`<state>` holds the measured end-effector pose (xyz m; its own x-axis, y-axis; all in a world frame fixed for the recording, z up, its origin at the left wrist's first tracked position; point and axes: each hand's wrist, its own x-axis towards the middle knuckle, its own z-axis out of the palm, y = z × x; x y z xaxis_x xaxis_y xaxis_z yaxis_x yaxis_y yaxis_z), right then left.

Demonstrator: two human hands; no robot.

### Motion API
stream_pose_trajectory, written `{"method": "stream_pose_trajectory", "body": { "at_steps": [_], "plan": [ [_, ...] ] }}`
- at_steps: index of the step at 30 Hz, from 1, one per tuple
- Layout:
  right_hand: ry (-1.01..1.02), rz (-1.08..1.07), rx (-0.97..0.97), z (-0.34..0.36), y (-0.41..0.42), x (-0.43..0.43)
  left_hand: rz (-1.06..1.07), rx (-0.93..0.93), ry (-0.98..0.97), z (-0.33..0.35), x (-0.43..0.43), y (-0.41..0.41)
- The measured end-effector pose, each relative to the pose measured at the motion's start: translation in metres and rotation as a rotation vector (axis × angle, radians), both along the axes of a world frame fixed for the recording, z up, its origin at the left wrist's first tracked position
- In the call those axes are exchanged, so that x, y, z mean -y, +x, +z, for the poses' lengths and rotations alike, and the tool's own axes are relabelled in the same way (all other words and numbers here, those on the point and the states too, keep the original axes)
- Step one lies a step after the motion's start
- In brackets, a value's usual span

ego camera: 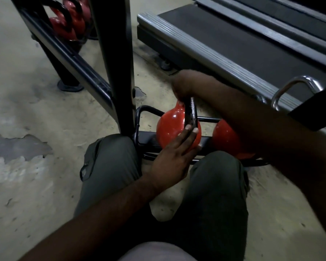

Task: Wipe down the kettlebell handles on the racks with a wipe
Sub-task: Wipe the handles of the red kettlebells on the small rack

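A red kettlebell [170, 127] with a dark handle [191, 113] sits on the low black rack [147, 137] between my knees. My right hand [183, 87] is closed over the top of that handle; no wipe shows in it. My left hand [175, 157] lies flat against the kettlebell's near side, fingertips touching the lower end of the handle. A second red kettlebell [226, 138] sits to the right on the same rack, partly hidden by my right forearm.
A black rack upright [117, 59] rises just left of the kettlebell. More red kettlebells [68, 21] sit on a rack at the top left. A treadmill deck [233, 42] and a chrome handle [294, 89] lie to the right. The concrete floor [26, 110] is patchy.
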<state>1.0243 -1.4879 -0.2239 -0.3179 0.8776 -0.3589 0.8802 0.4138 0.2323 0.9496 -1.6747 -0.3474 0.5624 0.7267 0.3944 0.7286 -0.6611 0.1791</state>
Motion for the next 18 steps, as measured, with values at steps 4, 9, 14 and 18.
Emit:
{"method": "stream_pose_trajectory", "body": {
  "at_steps": [4,9,14,18],
  "plan": [
    [-0.101,0.112,0.258,-0.002,-0.017,0.002,-0.011,0.045,-0.055,-0.003,-0.005,-0.003],
    [-0.060,0.130,-0.146,0.017,0.036,0.022,-0.051,0.108,-0.114,-0.004,-0.007,-0.007],
    [0.029,-0.338,-1.260,-0.037,0.089,0.061,-0.058,0.183,-0.141,-0.001,-0.008,-0.005],
    [-0.209,-0.804,-1.832,-0.065,0.086,0.059,-0.045,0.214,-0.130,0.003,-0.005,-0.002]
  ]
}}
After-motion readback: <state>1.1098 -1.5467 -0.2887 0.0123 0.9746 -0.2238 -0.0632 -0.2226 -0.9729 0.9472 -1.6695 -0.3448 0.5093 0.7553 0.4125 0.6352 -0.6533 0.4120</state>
